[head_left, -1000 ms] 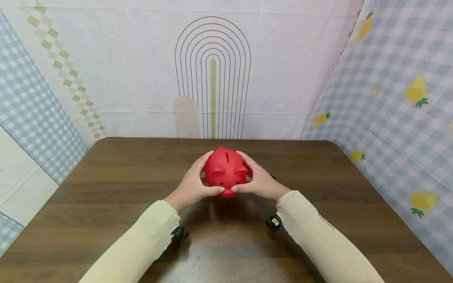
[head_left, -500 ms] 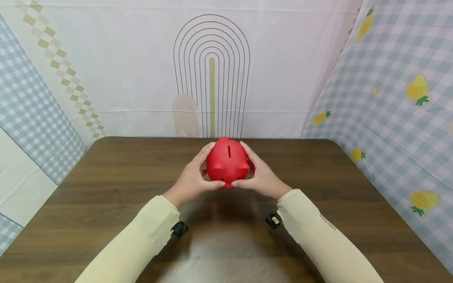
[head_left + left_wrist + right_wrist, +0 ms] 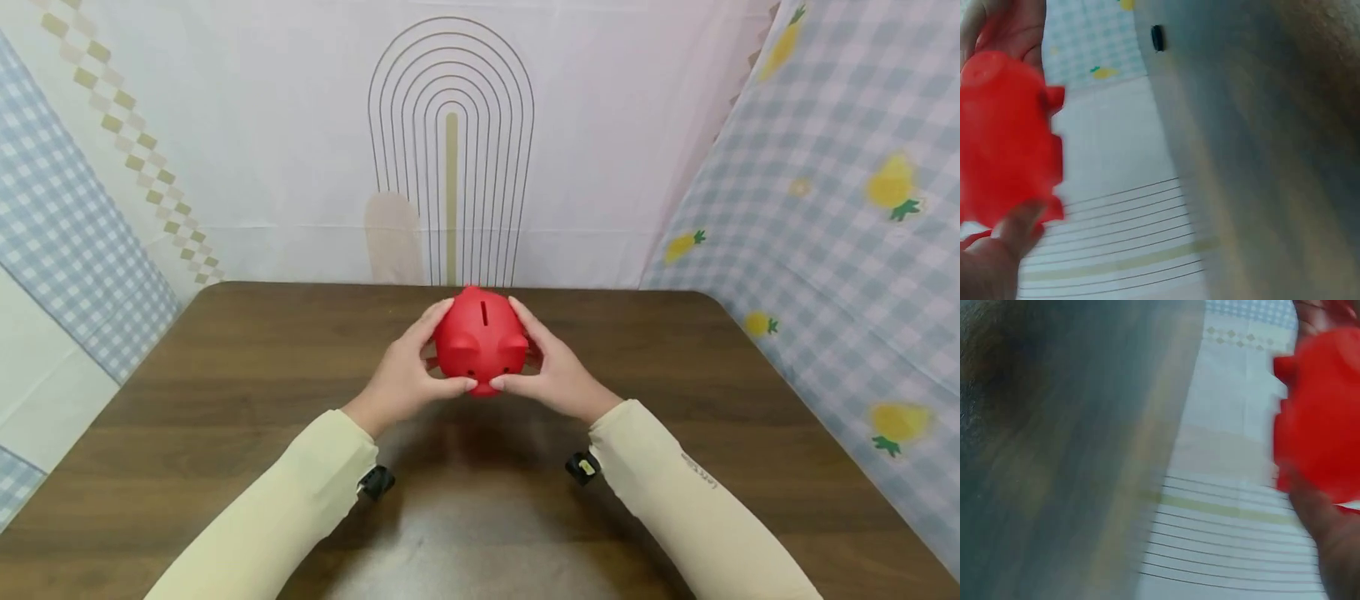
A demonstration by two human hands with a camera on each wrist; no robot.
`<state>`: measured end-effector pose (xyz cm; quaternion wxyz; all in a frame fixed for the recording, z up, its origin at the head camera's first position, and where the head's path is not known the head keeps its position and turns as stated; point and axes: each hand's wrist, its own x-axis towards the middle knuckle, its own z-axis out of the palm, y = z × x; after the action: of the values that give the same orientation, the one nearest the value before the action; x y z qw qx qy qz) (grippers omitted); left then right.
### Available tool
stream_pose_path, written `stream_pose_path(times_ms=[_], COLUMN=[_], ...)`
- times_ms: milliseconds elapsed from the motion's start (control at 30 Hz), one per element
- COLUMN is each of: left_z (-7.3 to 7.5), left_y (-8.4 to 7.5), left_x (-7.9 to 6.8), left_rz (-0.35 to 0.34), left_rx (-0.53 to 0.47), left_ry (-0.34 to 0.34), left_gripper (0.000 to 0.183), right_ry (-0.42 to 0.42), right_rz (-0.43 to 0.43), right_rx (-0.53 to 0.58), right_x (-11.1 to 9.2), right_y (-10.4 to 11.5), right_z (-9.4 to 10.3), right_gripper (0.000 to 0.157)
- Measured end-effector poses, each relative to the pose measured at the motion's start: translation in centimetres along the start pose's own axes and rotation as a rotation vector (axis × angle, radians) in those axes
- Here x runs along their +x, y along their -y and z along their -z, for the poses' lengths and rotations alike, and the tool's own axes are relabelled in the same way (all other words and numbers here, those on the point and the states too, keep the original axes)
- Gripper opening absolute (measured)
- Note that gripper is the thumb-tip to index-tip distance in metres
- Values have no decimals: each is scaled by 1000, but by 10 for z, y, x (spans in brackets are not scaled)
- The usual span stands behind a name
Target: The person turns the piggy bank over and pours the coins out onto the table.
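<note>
A red piggy bank [image 3: 480, 333] with a coin slot on top is held between both hands, its snout toward me. My left hand [image 3: 401, 371] grips its left side, thumb at the snout and fingers round the flank. On the opposite side my right hand [image 3: 558, 375] grips it likewise, so the two thumbs nearly meet. The wrist views show the piggy bank [image 3: 1004, 144] held off the table, its stubby feet apart from the surface. The far fingers are partly hidden behind it.
The brown wooden table [image 3: 225, 400] reaches back to a white patterned cloth [image 3: 285, 150]. Blue checked cloth with pineapples [image 3: 840, 275] hangs at the right. A small black object [image 3: 1157, 37] lies on the table in the left wrist view.
Both hands have raised the piggy bank and tipped it slightly forward, mostly in the first half second. The grip looks the same. The head view has shifted slightly.
</note>
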<state>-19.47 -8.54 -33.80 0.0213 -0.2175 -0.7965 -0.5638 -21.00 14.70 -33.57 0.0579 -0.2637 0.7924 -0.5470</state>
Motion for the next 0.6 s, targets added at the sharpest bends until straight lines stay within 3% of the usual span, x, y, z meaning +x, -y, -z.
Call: stream_pose_path(times_ms=[133, 233, 333, 467, 500, 567, 600], left_z=[-1, 0, 0, 0, 0, 1, 1], left_y=[9, 14, 14, 6, 5, 3, 3], left_x=[1, 1, -2, -8, -8, -6, -4], left_rz=[224, 287, 209, 13, -18, -6, 34], left_rx=[-26, -38, -78, -82, -78, -53, -59], left_ry=[64, 73, 29, -45, -53, -61, -47], left_gripper=[88, 88, 88, 94, 95, 93, 92], right_ry=[69, 77, 35, -13, -24, -34, -26], right_rz=[-258, -338, -220, 110, 161, 180, 142], right_rx=[30, 53, 56, -33, -57, -85, -82], right_x=[1, 3, 1, -3, -4, -4, -3], right_y=[-5, -7, -6, -3, -2, -1, -1], right_z=[-3, -8, -11, -13, -14, -14, -14], right_gripper=[89, 89, 88, 90, 90, 86, 83])
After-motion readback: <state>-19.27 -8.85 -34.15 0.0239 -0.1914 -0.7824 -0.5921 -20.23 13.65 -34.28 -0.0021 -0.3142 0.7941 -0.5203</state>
